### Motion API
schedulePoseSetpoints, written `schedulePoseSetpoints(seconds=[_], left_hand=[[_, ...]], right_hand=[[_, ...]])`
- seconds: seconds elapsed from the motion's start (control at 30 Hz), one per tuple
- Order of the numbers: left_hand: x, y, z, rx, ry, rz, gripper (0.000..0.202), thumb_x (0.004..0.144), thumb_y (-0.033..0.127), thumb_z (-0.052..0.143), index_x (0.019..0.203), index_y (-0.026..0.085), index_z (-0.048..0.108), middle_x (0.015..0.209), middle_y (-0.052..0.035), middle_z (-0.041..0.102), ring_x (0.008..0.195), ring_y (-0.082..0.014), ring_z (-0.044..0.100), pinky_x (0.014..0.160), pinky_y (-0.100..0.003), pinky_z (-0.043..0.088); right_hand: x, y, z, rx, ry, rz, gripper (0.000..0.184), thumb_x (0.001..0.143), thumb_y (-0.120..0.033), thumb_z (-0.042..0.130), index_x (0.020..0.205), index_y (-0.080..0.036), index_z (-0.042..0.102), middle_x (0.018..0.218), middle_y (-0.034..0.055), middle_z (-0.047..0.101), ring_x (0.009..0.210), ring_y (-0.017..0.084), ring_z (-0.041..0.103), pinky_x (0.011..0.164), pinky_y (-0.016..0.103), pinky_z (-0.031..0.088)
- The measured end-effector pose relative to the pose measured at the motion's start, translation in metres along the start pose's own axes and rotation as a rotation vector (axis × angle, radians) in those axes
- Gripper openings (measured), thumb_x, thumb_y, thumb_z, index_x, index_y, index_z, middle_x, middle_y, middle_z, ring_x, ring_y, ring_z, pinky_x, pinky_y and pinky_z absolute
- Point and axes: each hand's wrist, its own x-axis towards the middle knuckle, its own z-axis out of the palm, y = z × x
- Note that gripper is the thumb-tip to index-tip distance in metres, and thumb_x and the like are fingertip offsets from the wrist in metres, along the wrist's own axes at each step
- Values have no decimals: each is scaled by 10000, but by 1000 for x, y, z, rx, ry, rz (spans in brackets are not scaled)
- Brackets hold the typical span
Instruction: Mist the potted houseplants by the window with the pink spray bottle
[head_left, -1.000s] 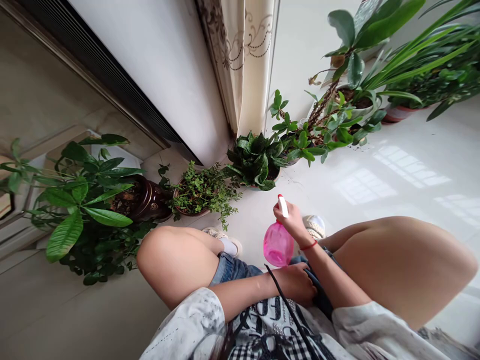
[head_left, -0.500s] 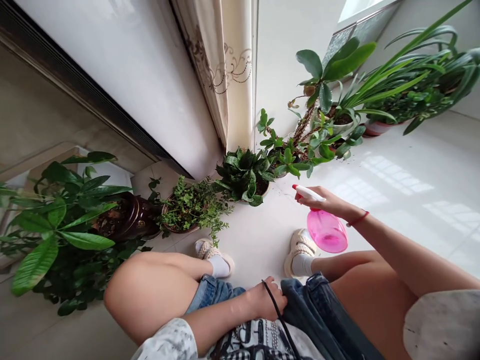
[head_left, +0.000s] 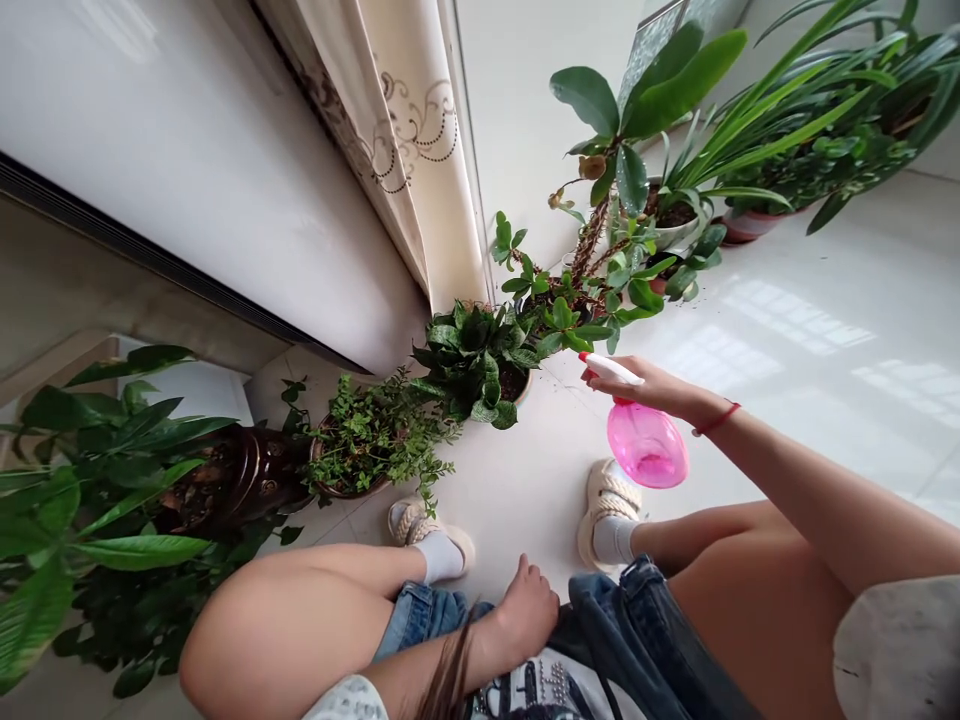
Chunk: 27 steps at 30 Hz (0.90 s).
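My right hand (head_left: 654, 385) is wrapped round the neck of a pink see-through spray bottle (head_left: 646, 447) with a white and red spray head. The bottle hangs above the floor, its nozzle toward the potted plants. Just beyond the nozzle are a thorny-stemmed plant (head_left: 592, 245) with green leaves and a dark leafy plant (head_left: 480, 360) in a round pot. Near my lap, by the hem of my denim shorts (head_left: 611, 610), lies my left hand (head_left: 527, 608), fingers curled together. What they hold, if anything, is hidden.
A bushy small-leaved plant (head_left: 367, 440) and a brown glazed pot (head_left: 262, 470) stand to the left. Long-leaved plants (head_left: 795, 130) are at the right back. A cream curtain (head_left: 405, 130) hangs beside a large pale panel (head_left: 247, 170). My sandalled feet rest on the tiled floor (head_left: 517, 490).
The view has shifted, with the left plants and curtain moving leftward. The spray bottle appears slightly higher in my right hand. A black cord no longer crosses my left hand; hair strands hang over that forearm.
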Motion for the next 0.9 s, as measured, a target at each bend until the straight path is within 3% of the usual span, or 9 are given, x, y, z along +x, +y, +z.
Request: schedulePoseSetpoints(seconds=[0.1, 0.23, 0.3, 0.43, 0.6, 0.8, 0.9], left_hand=[[-20, -7, 12, 84, 61, -68, 391, 1025, 244, 430, 1235, 81, 716, 1153, -184, 762, 1205, -326, 683, 1159, -563, 431], [-54, -24, 30, 269, 132, 20, 364, 1005, 268, 487, 1208, 106, 743, 1106, -177, 773, 1132, -334, 699, 1116, -579, 448], [-58, -31, 35, 333, 93, 39, 336, 990, 245, 516, 1181, 132, 768, 1035, -170, 784, 1079, -331, 712, 1093, -593, 457], [-43, -33, 34, 398, -24, 0, 340, 980, 267, 545, 1180, 132, 785, 1090, -207, 782, 1118, -377, 705, 1072, -647, 452], [-30, -38, 30, 244, 111, 173, 310, 961, 282, 586, 1154, 124, 769, 1041, -151, 789, 1037, -308, 711, 1085, -573, 464], [-22, -58, 36, 277, -3, -36, 336, 952, 178, 531, 1166, 134, 786, 1092, -174, 791, 1102, -336, 703, 1106, -599, 428], [-14, -62, 34, 256, -41, -7, 346, 940, 202, 553, 1192, 126, 778, 1148, -193, 780, 1147, -367, 690, 1127, -634, 399]], right_hand=[[6, 3, -1, 4, 42, -14, 424, 821, -625, 629, 846, -203, 651, 803, 51, 648, 650, 153, 489, 602, 308, 409], [11, -1, -1, 16, 59, -49, 436, 831, -624, 617, 782, -191, 632, 778, 62, 646, 671, 158, 503, 616, 307, 417], [12, -2, 0, 39, 44, -48, 454, 815, -641, 647, 848, -188, 653, 849, 82, 684, 713, 171, 540, 628, 305, 432], [14, 0, 1, 53, 82, -3, 534, 788, -678, 685, 1031, -203, 682, 983, 99, 714, 750, 179, 574, 635, 301, 455], [22, -1, -1, 0, 176, -42, 405, 817, -609, 678, 882, -212, 636, 810, 67, 660, 713, 190, 548, 630, 322, 447], [32, 0, -7, -107, 195, -95, 243, 769, -438, 630, 838, -214, 569, 753, 22, 607, 673, 174, 525, 626, 319, 423], [34, 3, -9, -155, 221, -89, 199, 743, -388, 590, 839, -214, 573, 779, 34, 622, 700, 189, 544, 666, 336, 436]])
